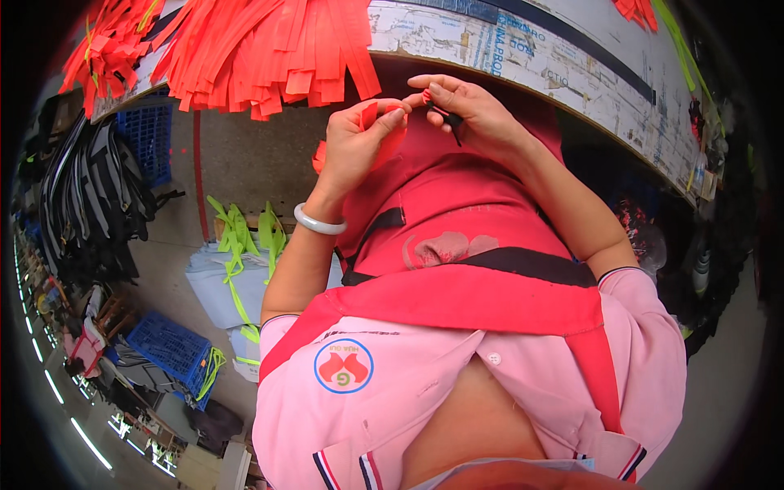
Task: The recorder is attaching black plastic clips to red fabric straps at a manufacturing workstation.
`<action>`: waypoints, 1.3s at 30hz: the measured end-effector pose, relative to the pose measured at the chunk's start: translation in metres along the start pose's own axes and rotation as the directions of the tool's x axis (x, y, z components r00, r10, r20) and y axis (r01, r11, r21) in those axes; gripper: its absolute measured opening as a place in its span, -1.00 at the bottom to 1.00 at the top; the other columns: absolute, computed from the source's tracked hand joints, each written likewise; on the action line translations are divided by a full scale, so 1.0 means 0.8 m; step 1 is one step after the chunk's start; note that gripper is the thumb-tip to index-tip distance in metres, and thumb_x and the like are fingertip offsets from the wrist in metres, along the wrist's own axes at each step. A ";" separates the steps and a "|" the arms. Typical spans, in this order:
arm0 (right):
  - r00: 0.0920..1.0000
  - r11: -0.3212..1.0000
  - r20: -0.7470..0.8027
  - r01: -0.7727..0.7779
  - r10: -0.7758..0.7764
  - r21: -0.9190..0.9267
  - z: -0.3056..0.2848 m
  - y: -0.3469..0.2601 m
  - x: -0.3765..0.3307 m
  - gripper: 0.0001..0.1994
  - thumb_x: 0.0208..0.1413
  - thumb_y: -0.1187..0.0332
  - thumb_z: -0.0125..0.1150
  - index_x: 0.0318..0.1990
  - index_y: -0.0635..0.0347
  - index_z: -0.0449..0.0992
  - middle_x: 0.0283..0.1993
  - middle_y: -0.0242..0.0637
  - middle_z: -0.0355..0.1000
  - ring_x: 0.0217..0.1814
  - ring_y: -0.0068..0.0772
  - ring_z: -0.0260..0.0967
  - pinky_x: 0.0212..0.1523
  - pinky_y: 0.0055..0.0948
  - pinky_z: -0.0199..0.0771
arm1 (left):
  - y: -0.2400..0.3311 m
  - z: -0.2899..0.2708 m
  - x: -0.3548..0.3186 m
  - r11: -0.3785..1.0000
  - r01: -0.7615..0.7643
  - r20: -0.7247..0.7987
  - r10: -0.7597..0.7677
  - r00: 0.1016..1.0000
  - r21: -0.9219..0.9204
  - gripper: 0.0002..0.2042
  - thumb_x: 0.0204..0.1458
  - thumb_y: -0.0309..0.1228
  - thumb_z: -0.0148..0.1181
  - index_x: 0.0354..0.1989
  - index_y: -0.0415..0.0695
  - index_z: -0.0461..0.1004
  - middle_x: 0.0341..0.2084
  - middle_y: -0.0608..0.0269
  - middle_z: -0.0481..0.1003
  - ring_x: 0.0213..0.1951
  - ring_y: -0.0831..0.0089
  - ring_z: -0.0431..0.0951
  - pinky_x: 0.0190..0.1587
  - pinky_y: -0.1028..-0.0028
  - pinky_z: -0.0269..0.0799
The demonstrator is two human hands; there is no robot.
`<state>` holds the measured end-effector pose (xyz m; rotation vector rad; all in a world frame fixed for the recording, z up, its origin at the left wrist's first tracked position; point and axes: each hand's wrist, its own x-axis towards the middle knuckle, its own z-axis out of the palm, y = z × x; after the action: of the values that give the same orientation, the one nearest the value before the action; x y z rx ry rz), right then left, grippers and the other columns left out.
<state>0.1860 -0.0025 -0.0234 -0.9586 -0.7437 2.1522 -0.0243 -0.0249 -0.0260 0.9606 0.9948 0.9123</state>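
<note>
Close to the table's front edge, my left hand (pixel 359 147) pinches an orange-red fabric strip (pixel 393 145) between thumb and fingers. Part of the strip shows behind the palm and wrist. My right hand (pixel 474 110) is closed around a small black tool (pixel 449 119) that looks like thread snips; most of it is hidden in the fingers. The fingertips of both hands nearly meet over the red apron (pixel 457 212). Just beyond them, a thick bundle of orange-red strips (pixel 261 57) hangs over the table edge.
The worn, white-covered table (pixel 572 73) curves across the front. Another orange-red bundle (pixel 110 49) lies at far left. Black and grey straps (pixel 86 196) hang beside a blue crate (pixel 145 139). Yellow-green strips (pixel 237 237) lie on pale sheets at left; another blue crate (pixel 171 347) stands nearer.
</note>
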 end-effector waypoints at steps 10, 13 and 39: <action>0.998 0.990 0.070 0.001 0.009 -0.141 0.005 -0.005 -0.005 -0.71 0.33 0.23 -0.04 -0.01 0.23 0.47 -0.35 -0.47 0.44 -0.53 -0.77 0.13 -0.51 -0.78 0.15 | 0.001 0.009 0.000 0.999 0.004 -0.048 -0.002 0.999 0.044 -0.84 0.13 -0.49 0.17 -0.19 -0.31 0.56 -0.46 0.39 0.52 -0.43 0.72 0.43 -0.38 0.69 0.33; 0.997 0.994 0.079 0.019 -0.010 -0.111 0.010 -0.003 -0.005 -0.71 0.33 0.22 -0.04 -0.01 0.22 0.47 -0.35 -0.48 0.44 -0.52 -0.78 0.14 -0.51 -0.78 0.15 | 0.001 0.014 -0.001 1.000 0.008 -0.066 -0.006 0.998 0.030 -0.88 0.14 -0.49 0.15 -0.25 -0.28 0.57 -0.53 0.46 0.48 -0.54 0.79 0.33 -0.52 0.72 0.22; 0.935 0.535 0.072 0.260 -0.347 -0.804 0.033 -0.005 -0.012 -0.84 0.19 0.43 0.12 -0.14 0.32 0.42 -0.32 -0.25 0.48 -0.30 -0.55 0.42 -0.23 -0.55 0.43 | -0.003 0.009 -0.004 0.891 -0.255 -0.070 0.302 0.951 0.376 -0.87 0.08 -0.55 0.17 -0.23 -0.30 0.57 -0.47 0.22 0.56 -0.41 0.60 0.52 -0.33 0.60 0.42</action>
<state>0.1711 -0.0130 -0.0016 -1.2301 -1.7879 1.3864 -0.0179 -0.0305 -0.0254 1.4011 1.1791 1.0591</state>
